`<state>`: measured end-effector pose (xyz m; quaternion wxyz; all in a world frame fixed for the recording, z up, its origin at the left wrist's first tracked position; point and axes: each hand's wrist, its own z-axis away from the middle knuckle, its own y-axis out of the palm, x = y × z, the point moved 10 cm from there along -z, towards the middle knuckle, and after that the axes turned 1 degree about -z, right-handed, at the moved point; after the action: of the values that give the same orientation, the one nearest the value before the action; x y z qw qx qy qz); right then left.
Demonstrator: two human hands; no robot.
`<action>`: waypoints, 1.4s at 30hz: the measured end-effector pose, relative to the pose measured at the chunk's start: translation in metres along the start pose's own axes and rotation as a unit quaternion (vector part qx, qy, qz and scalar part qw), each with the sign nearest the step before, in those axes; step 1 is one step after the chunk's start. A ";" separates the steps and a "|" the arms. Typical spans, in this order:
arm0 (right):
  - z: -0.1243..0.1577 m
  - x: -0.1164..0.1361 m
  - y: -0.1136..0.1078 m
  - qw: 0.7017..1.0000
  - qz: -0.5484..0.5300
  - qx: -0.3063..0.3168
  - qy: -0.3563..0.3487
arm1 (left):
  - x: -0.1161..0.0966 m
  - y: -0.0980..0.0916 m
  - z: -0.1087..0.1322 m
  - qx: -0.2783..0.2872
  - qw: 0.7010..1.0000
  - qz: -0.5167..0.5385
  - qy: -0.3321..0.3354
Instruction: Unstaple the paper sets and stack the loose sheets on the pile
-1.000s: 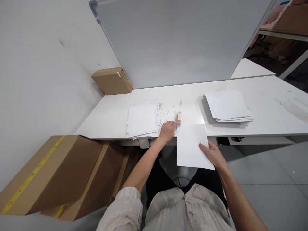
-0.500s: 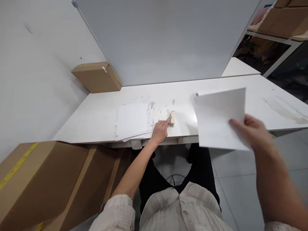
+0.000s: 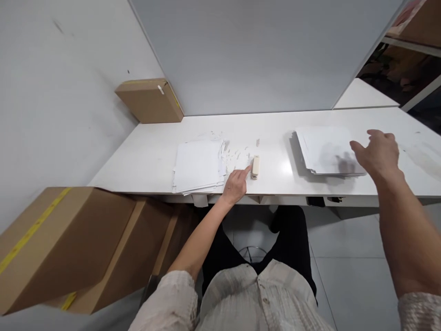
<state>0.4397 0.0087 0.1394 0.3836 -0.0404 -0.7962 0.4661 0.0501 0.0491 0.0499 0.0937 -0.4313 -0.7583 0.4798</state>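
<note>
A small cream stapler (image 3: 255,167) lies lengthwise near the desk's front edge. Beside it is my left hand (image 3: 236,185), index finger stretched out with its tip at the stapler's left side and the other fingers curled; nothing is gripped. Whether the fingertip touches the stapler I cannot tell. To the left lies a pile of white paper sheets (image 3: 197,165) with uneven edges. Another stack of white paper (image 3: 324,149) is on the right. Over that stack's right edge hovers my right hand (image 3: 378,154), open, thumb apart from the fingers, holding nothing.
The white desk (image 3: 275,133) meets a grey panel (image 3: 262,59) at the back. A flat cardboard box (image 3: 151,102) leans in the left corner. Large cardboard boxes (image 3: 96,239) stand at lower left. Dark marks dot the desktop between the stapler and the left pile.
The sheet in my right hand has been let go and lies on the right stack. My right hand has opened and moved up. The view has shifted slightly to the left.
</note>
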 end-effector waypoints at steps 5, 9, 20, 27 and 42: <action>0.106 0.054 0.021 0.987 -0.042 0.113 -0.109 | 0.028 -0.055 0.034 -0.065 0.994 -0.050 -0.073; 0.196 0.057 0.074 0.952 -0.176 0.229 -0.102 | 0.087 -0.091 0.064 -0.018 0.980 -0.120 -0.157; 0.304 0.095 0.165 0.880 -0.272 0.368 -0.122 | 0.122 -0.087 0.071 0.098 0.971 -0.031 -0.215; 0.321 0.104 0.169 0.868 -0.249 0.397 -0.164 | 0.138 -0.077 0.071 0.150 0.940 -0.006 -0.306; 0.331 0.116 0.194 0.767 -0.414 0.491 0.019 | 0.038 -0.126 0.082 -0.110 0.983 -0.044 -0.138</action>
<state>0.0864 -0.0692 -0.0337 0.5216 0.4779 -0.3911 0.5887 -0.0896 0.0027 0.0986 -0.0382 -0.3347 -0.8303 0.4439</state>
